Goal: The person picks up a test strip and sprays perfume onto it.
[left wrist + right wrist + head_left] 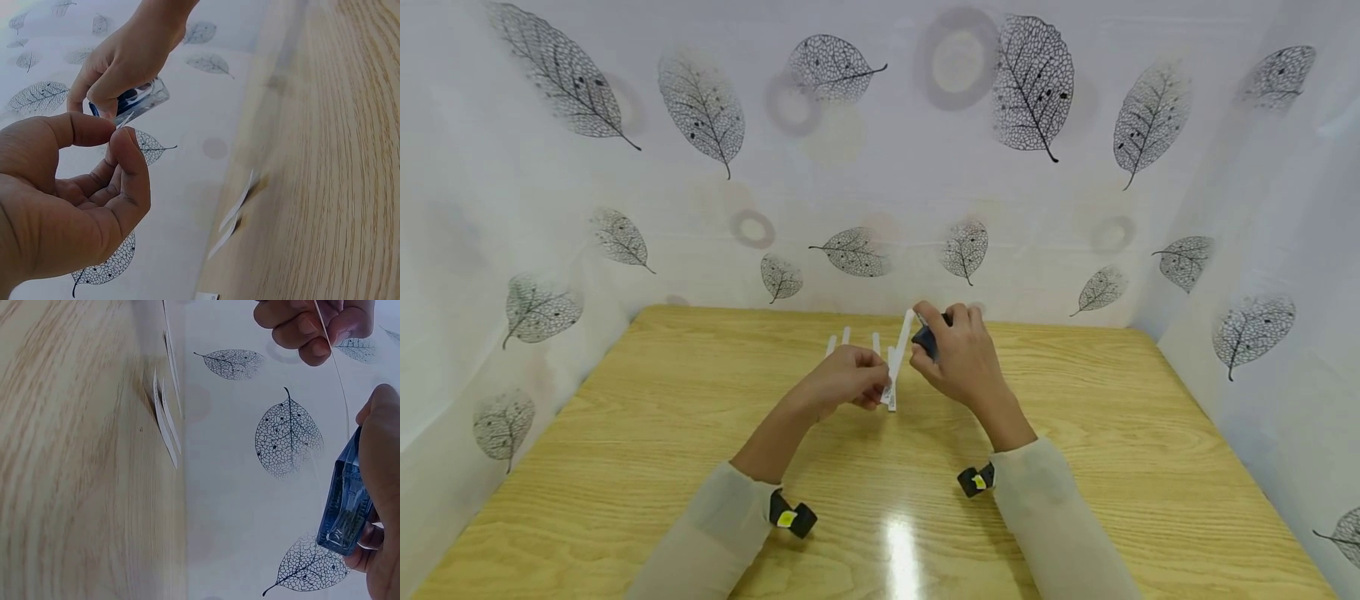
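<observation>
Between thumb and fingertips, my left hand (850, 377) pinches a narrow white paper strip (903, 340) near its lower end. The strip slants up to the right, and its upper end is close to my right hand. My right hand (961, 357) grips a blue glass perfume bottle (345, 506), held tilted, with a clear thick base. Part of the bottle is hidden behind the fingers. The left wrist view shows the bottle (150, 100) just beyond the pinched strip.
Several more white strips (876, 342) lie on the wooden table (647, 433) beside and behind my left hand. In the right wrist view, the loose strips (165, 428) look slightly curved. A white leaf-printed cloth (910, 183) stands behind the table and along both sides.
</observation>
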Available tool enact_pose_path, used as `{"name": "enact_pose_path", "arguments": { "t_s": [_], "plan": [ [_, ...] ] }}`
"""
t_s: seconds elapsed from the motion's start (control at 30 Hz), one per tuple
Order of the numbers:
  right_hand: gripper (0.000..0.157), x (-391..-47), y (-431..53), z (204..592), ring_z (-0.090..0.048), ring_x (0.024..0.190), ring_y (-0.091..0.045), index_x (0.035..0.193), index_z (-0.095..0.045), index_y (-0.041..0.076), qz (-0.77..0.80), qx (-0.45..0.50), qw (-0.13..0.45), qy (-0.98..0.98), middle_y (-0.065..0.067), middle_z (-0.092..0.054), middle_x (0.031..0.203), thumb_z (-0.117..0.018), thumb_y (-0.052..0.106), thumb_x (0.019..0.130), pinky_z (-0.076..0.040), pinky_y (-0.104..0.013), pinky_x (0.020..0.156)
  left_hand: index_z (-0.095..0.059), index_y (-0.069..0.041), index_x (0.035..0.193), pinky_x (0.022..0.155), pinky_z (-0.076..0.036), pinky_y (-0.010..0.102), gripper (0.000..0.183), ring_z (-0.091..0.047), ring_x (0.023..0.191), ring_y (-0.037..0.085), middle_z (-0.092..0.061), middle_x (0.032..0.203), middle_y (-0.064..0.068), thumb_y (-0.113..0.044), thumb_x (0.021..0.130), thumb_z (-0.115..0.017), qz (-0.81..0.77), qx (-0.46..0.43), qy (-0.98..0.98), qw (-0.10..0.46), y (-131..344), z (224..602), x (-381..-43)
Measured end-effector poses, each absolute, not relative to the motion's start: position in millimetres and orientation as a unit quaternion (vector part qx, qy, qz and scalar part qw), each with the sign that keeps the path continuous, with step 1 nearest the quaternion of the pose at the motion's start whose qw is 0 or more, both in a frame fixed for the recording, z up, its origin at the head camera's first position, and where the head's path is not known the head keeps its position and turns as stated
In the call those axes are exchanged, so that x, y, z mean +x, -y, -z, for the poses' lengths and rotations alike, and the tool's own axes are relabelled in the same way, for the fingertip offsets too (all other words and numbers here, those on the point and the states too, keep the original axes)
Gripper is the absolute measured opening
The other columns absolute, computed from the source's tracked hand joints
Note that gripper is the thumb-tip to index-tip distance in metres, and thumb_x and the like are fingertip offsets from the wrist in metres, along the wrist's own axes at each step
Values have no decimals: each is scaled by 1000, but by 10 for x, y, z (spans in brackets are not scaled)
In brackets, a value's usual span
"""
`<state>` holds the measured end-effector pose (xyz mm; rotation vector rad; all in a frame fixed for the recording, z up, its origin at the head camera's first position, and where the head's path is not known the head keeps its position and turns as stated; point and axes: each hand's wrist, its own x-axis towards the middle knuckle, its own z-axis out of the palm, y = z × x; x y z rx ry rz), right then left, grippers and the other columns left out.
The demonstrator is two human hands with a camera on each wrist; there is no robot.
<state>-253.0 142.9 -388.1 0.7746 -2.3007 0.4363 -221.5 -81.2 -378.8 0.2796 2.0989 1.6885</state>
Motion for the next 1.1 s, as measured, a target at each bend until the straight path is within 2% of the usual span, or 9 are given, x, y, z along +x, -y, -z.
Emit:
{"name": "enact_pose_path", "arguments": {
  "t_s": [0.1,0.33,0.7,0.93,1.1],
  "plan": [
    [47,-2530,-1429,3884,-50,87,-42,136,-52,20,-165,295,330,882,-28,-56,105,-58,32,91,-49,-49,56,-66,1,98,68,-59,31,18,-62,71,19,-63,85,11,-14,101,-55,-609,100,-757,215,809,3786,-2214],
    [47,-2524,-1429,3880,-49,87,-42,136,-52,19,-163,292,333,882,-28,-56,103,-56,33,91,-48,-50,58,-65,0,93,70,-60,36,18,-61,69,19,-63,84,11,-13,101,-55,-613,105,-752,218,804,3772,-2227],
    [48,-2538,-1449,3878,-51,89,-44,138,-53,23,-153,293,341,880,-30,-57,106,-57,37,92,-50,-53,65,-66,1,95,67,-59,32,19,-61,70,19,-63,84,11,-13,101,-55,-610,107,-755,215,824,3778,-2213],
    [51,-2547,-1470,3885,-52,90,-45,142,-53,24,-156,296,349,875,-29,-57,106,-56,38,93,-50,-54,67,-66,2,97,72,-60,39,18,-61,70,20,-63,86,12,-12,100,-55,-605,99,-762,210,838,3798,-2227],
    [49,-2564,-1479,3896,-52,88,-45,139,-53,23,-159,296,354,873,-29,-57,105,-56,40,93,-50,-54,65,-65,2,94,69,-59,35,16,-61,70,19,-64,86,13,-11,98,-57,-604,85,-766,204,851,3839,-2255]
  ]
}}
